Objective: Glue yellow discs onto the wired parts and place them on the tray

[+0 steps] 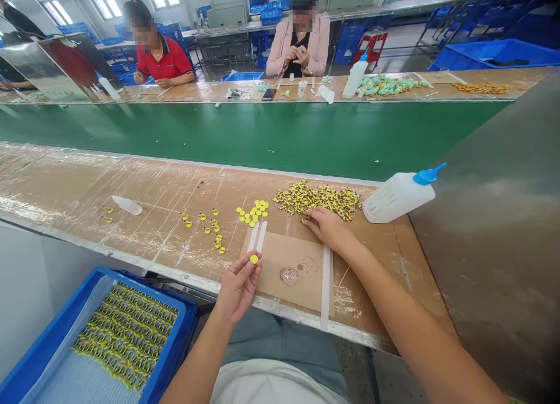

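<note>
A small round yellow disc (254,259) is pinched between the thumb and fingers of my left hand (240,287), above the near edge of a cardboard sheet. My right hand (326,226) reaches to the front of a pile of small yellow and dark pieces (315,197). Its fingertips touch the pile's edge; whether they grip a piece I cannot make out. Between the hands lie loose yellow discs (254,212). On the cardboard sheet (280,249) stands a small clear round dish (289,276).
A white bottle with a blue nozzle (394,199) leans right of the pile. Finished-looking yellow pieces (214,229) and a small white tube (128,205) lie leftward. A blue tray (181,310) holds rows of pieces. Beyond the green belt (262,135), two people work.
</note>
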{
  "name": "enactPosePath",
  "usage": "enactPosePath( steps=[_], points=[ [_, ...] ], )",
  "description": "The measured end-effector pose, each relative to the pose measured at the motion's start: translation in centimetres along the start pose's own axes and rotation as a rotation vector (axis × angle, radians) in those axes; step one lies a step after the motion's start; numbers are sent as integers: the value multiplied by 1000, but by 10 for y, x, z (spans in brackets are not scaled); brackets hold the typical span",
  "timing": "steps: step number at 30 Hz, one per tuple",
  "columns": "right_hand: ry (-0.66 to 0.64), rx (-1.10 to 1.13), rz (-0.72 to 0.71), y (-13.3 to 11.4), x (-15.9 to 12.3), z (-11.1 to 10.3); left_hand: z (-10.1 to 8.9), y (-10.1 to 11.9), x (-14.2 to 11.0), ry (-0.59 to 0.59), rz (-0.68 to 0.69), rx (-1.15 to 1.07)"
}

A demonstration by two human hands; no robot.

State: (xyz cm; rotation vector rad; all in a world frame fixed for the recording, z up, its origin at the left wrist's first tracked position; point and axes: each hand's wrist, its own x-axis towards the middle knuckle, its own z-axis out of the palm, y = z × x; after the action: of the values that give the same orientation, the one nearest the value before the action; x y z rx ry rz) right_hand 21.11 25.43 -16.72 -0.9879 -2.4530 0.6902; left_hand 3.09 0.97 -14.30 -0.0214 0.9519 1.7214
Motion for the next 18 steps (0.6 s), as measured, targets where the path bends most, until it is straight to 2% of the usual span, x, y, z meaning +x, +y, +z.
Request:
enactPosePath(
  steps=[6, 13, 18],
  points=[
    [-65, 149, 33, -2, 4, -9, -1, -6, 0, 25, 60, 40],
    [-4, 500, 207, -9, -25, -13, 2, -13, -4, 34, 128, 62],
    [79, 1034, 400, -37, -52, -15, 3, -19, 0, 19, 143, 49]
  ],
)
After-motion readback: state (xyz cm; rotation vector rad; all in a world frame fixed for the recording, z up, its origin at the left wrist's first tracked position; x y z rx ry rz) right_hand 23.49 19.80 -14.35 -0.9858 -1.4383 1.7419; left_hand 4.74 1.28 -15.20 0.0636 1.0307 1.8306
